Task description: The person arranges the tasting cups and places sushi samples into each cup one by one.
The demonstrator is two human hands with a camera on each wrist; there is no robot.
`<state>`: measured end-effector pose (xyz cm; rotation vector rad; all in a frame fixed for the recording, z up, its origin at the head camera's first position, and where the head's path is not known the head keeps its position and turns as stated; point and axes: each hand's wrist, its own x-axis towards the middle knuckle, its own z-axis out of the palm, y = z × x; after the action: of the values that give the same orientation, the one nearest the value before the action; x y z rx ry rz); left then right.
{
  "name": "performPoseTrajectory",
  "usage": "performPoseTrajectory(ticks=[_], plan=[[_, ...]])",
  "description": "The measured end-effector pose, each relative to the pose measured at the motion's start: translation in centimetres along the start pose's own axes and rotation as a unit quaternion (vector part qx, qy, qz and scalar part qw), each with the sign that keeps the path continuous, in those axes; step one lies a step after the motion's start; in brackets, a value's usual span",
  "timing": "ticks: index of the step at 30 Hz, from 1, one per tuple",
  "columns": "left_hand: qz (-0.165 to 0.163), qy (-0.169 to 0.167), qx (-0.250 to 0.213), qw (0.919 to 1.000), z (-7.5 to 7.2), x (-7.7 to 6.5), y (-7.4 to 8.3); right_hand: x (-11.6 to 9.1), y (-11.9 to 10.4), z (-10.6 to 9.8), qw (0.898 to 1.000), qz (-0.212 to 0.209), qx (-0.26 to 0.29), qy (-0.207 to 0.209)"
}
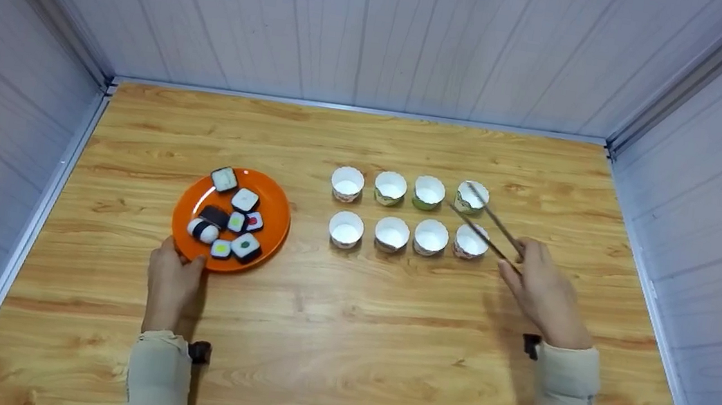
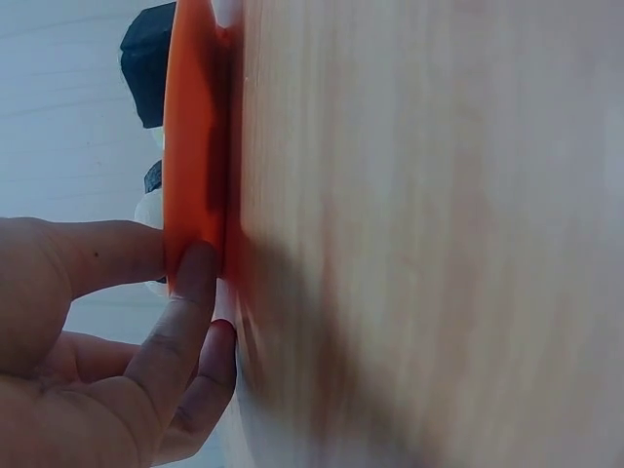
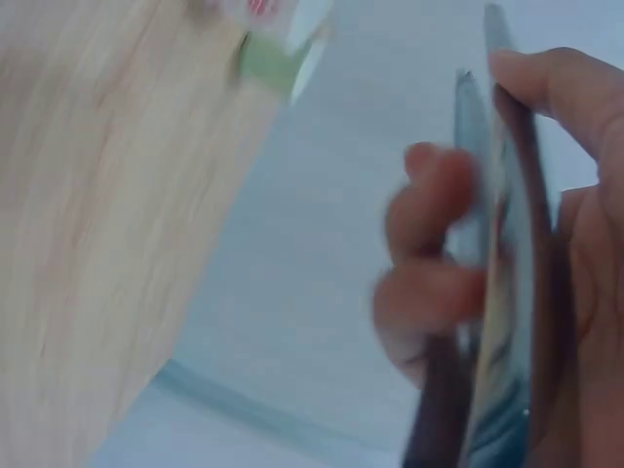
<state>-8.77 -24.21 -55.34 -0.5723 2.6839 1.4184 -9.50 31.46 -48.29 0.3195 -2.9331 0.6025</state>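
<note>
My left hand (image 1: 172,282) pinches the near left rim of an orange plate (image 1: 276,204), thumb above and fingers beneath in the left wrist view. On the plate lie several sushi pieces, among them a white one with a dark band (image 1: 203,230) and a roll with a green centre (image 1: 246,247). At the right, my right hand (image 1: 544,293) grips metal tongs (image 3: 512,234) between thumb and curled fingers. The tongs' arms are spread, their tips over the right end of the cups, with nothing between them.
Several small white-lined paper cups stand in two rows mid-table, including a far right cup (image 1: 472,197) and a near left cup (image 1: 346,230). Pale panel walls (image 1: 383,31) enclose the wooden table (image 1: 343,339) at the back and both sides.
</note>
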Motion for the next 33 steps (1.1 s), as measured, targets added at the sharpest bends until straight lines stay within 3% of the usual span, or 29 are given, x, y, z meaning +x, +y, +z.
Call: performPoseTrajectory(ticks=[10, 13, 18, 22, 29, 33], plan=[[-0.020, -0.012, -0.019, 0.9995, 0.0, 0.0, 0.3, 3.7, -7.0, 2.8, 0.996, -0.082, 0.016, -0.036], [-0.015, -0.001, -0.018, 0.9997, -0.1, -0.1, 0.2, 4.8, -9.5, 4.1, 0.993, -0.105, 0.013, -0.048], [-0.003, 0.011, -0.015, 0.9998, 0.1, -0.2, 0.0, 5.8, -13.9, 6.4, 0.984, -0.164, -0.020, -0.069], [-0.016, 0.000, -0.027, 0.9995, 0.1, -0.2, 0.1, 5.9, -16.7, 8.6, 0.973, -0.210, -0.025, -0.088], [-0.025, -0.002, -0.041, 0.9988, 0.1, -0.2, 0.0, 5.7, -19.3, 11.5, 0.960, -0.246, -0.058, -0.121], [-0.020, 0.000, -0.036, 0.9992, 0.1, -0.2, -0.1, 5.9, -19.9, 12.7, 0.957, -0.245, -0.061, -0.141]])
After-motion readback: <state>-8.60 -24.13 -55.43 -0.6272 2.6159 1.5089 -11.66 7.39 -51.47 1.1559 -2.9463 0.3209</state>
